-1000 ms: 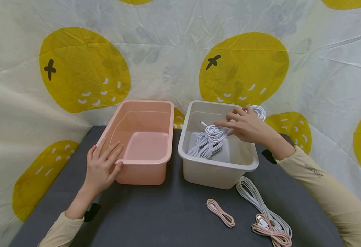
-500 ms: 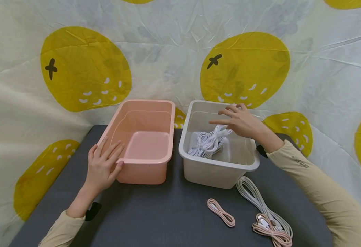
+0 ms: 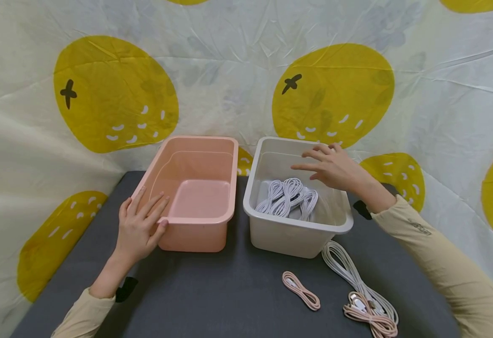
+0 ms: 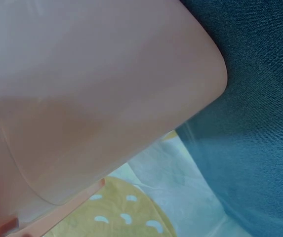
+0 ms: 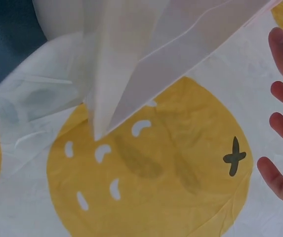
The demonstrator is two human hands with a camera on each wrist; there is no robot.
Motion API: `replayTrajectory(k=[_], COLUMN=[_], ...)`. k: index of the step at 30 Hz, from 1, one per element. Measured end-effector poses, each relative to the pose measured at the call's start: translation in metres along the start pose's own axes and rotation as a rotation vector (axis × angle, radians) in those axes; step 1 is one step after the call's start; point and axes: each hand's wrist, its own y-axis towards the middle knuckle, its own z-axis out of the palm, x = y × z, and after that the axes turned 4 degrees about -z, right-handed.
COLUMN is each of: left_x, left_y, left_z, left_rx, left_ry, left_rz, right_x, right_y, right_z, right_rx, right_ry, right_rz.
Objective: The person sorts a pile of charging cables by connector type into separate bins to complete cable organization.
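Note:
My left hand (image 3: pixel 138 230) rests on the near left corner of the pink bin (image 3: pixel 200 220), its fingers over the rim and the thumb against the front edge. Over the right side of the whitish bin (image 3: pixel 297 225) hovers my right hand (image 3: pixel 335 169), fingers spread, holding nothing. Inside that bin, bundled white cables (image 3: pixel 288 195) lie on the floor toward the left. In the right wrist view, the fingers (image 5: pixel 279 128) stand apart at the right edge. The left wrist view is filled mostly by the pink bin's outer wall (image 4: pixel 106 74); the hand is out of sight there.
On the dark table (image 3: pixel 212 300), in front of the whitish bin, lies a small pink cable (image 3: pixel 301 291). To its right are a long grey-white cable bundle (image 3: pixel 347 267) and another pink cable (image 3: pixel 373 319) overlapping it. A patterned cloth (image 3: pixel 229 84) hangs behind.
My right hand has let go of a white cable bundle, which dropped into the whitish bin beside the others. The left hand has stayed on the pink bin.

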Motion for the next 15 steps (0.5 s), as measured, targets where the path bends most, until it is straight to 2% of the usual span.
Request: replayTrajectory(k=[6,15], left_x=[-0.001,-0.001], left_y=[0.0,0.0], left_z=[0.0,0.0], left_rx=[0.002,-0.004], left_ry=[-0.004,-0.005], left_rz=[-0.006,-0.007], right_x=[0.0,0.004], right_y=[-0.01,-0.033], right_z=[-0.005,-0.016], right_rx=[-0.01,-0.094], right_ry=[0.004,-0.016], right_rz=[0.026,0.022])
